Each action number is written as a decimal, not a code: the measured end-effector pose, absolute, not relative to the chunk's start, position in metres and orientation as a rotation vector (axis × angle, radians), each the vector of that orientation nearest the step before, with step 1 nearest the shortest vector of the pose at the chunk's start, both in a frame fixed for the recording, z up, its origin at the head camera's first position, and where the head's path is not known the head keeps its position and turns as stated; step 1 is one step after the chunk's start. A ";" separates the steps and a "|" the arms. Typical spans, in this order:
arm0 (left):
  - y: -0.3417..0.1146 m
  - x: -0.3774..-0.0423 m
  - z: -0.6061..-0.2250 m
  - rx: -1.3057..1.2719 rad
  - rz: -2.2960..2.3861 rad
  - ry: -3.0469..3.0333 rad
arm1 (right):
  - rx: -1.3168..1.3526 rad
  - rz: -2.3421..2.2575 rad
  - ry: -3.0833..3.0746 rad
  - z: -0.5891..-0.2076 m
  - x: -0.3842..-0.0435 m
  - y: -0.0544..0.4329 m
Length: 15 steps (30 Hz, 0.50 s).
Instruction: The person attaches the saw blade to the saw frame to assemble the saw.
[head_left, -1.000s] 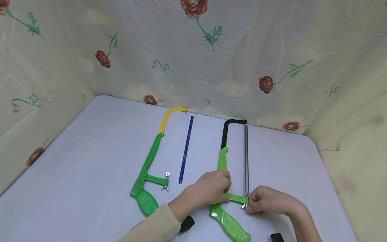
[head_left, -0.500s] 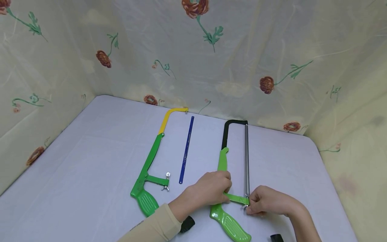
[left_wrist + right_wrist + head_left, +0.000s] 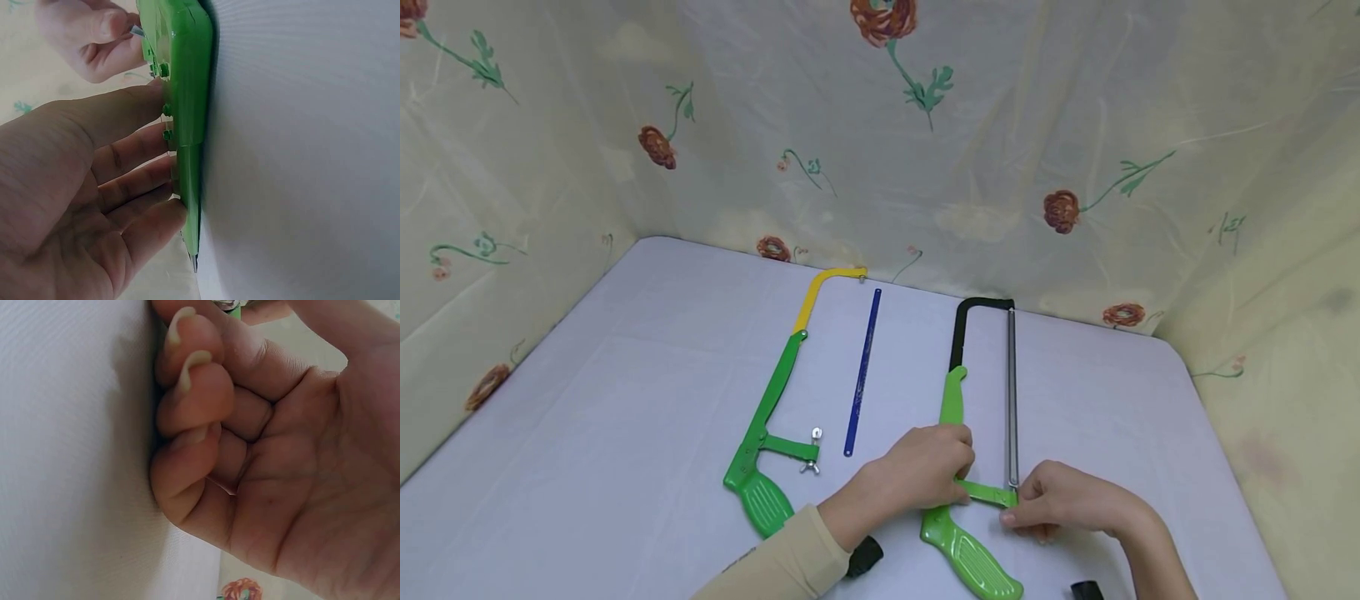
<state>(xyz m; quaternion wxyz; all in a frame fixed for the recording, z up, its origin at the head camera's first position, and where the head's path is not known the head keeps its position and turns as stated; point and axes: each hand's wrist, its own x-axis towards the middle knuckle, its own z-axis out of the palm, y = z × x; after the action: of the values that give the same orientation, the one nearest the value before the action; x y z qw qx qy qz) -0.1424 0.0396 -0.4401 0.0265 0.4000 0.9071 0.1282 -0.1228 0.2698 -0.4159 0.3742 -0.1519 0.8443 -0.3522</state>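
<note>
A hacksaw [image 3: 951, 404] with a light green frame, black front bow and grey blade [image 3: 1012, 392] lies flat on the table. My left hand [image 3: 925, 467] grips its frame just above the handle, thumb by the short cross arm [image 3: 991, 493]. In the left wrist view the fingers [image 3: 140, 140] press along the green frame's side. My right hand [image 3: 1067, 500] is at the end of the cross arm, thumb and forefinger pinching the wing nut [image 3: 136, 30], which they hide in the head view. Its other fingers [image 3: 194, 394] are curled against the tablecloth.
To the left lies a second hacksaw [image 3: 771, 387], dark green and yellow, with no blade in it. A loose blue blade [image 3: 862, 375] rests between the two saws. Black objects [image 3: 865, 557] show near the left forearm and the front edge. Flowered curtains [image 3: 985, 150] surround the table.
The right thumb has shifted left across the wing nut, which was visible before and is now covered. The left hand and the hacksaw have stayed in place.
</note>
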 end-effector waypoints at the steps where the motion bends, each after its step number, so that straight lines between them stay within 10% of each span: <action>1: 0.040 -0.142 -0.440 1.235 0.397 2.801 | -0.389 -0.898 2.165 -0.416 -0.123 0.270; 15: 0.039 -0.142 -0.439 1.230 0.412 2.799 | -0.411 -0.944 2.130 -0.419 -0.123 0.272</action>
<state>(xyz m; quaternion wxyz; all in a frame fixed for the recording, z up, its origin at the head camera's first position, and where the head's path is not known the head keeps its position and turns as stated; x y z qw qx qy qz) -0.1416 0.0393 -0.4394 0.0280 0.3986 0.9069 0.1335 -0.1227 0.2716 -0.4185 0.3782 -0.1608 0.8336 -0.3692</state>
